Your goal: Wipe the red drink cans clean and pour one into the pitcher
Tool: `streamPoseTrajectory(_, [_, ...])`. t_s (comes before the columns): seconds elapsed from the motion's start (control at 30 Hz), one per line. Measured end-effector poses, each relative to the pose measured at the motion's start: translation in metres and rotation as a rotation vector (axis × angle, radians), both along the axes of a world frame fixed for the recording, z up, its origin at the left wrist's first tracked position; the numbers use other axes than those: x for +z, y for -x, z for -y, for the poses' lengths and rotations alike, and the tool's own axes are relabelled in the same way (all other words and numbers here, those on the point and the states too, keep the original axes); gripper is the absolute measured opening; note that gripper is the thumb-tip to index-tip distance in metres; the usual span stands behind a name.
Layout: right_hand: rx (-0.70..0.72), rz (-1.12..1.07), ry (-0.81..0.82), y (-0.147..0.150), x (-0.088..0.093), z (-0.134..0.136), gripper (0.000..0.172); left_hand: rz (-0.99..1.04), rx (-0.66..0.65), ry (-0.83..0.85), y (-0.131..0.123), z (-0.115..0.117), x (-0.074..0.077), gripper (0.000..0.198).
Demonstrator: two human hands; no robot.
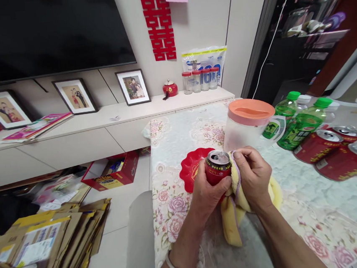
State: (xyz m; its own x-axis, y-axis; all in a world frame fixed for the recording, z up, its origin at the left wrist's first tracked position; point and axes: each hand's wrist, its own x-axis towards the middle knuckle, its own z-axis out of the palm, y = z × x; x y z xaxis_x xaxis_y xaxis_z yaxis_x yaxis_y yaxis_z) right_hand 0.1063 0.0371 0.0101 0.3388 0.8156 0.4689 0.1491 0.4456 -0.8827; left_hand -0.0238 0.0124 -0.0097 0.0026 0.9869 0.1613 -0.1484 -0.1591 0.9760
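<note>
My left hand point(204, 190) is wrapped round a dark red can point(217, 173) with a black band and an opened top, held upright over the table. My right hand point(253, 175) pinches a yellow cloth point(231, 221) with a purple edge against the can's right side, and the cloth hangs down below both hands. Behind the can lies a red scalloped plate point(190, 171), partly hidden by my left hand and the can. Something round and yellow point(275, 194) shows beside my right wrist.
A pitcher with an orange lid point(250, 110) stands behind my right hand. Green bottles point(304, 124) and red cans point(348, 162) are on the right. Floor left: a red box point(112, 172) and flattened cardboard point(49, 239). Jars point(196, 82) line the cabinet.
</note>
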Motion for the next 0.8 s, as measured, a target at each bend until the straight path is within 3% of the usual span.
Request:
streamPoseTrajectory(0.27, [0.113,-0.113,0.194,-0.004,-0.005,-0.011,0.033,0.026,-0.047,-0.015,-0.001,0.002,0.001,0.058])
streamPoseTrajectory(0.47, [0.213,-0.074,0.253,0.001,-0.008,-0.016,0.037,-0.045,0.125,-0.077,-0.001,0.002,-0.001,0.059])
streamPoseTrajectory(0.63, [0.272,-0.012,0.291,0.003,-0.013,-0.016,0.038,0.151,0.200,-0.086,-0.005,-0.002,-0.006,0.070])
streamPoseTrajectory(0.8, [0.300,0.068,0.297,0.003,-0.016,-0.014,0.036,0.228,0.236,-0.031,-0.002,-0.005,-0.012,0.061])
